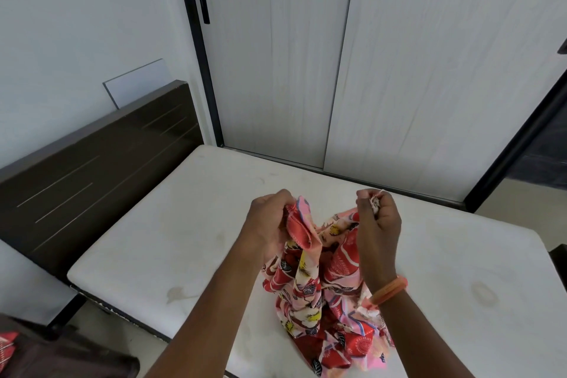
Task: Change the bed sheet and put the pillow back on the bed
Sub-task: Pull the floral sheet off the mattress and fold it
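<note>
The bed sheet [310, 294] is bunched up in the air over the bare mattress [171, 224], and its bottom part rests in a heap near the mattress's near edge. The left hand [270, 224] has its fingers curled tight around a red fold of the cloth. The right hand [379, 224] pinches another bit of the edge, higher up. The two hands are a little apart, with the cloth hanging between them.

I think the hard part is finding the right corners. The cloth is twisted and folded over itself, so the hands may be holding two spots that do not match. Then it would open crooked. If it is shaken out hard, one thin edge could slip from the pinch and fall off the near edge onto the floor.

The sheet looks thin and soft, with red and pink leaves and yellow patches. The mattress is white, smooth and flat, with rounded corners and a few brown stains. The headboard [101, 163] at the left end is dark wood with thin pale lines. I cannot see a pillow.
</note>
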Demonstrator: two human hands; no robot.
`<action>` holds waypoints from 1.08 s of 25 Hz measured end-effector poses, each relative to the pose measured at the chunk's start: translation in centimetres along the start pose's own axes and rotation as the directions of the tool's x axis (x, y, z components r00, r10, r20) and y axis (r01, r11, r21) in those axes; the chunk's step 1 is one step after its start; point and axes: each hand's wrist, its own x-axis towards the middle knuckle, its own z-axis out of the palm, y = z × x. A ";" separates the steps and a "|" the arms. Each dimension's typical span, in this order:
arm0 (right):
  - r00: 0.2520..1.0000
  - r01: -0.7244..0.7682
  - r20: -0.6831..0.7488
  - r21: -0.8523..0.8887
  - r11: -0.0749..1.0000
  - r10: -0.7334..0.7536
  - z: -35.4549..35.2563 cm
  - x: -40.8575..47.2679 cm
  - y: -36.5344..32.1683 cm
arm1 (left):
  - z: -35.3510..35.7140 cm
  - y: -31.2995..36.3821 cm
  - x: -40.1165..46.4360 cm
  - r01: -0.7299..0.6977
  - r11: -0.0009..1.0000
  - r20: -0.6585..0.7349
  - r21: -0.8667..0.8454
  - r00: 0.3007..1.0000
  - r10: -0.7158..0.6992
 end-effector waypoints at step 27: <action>0.801 0.582 0.404 -0.352 0.733 -0.441 0.5 0.2 -1.8 | 1.0 3.5 0.8 -0.205 0.929 -0.113 0.308 0.962 0.250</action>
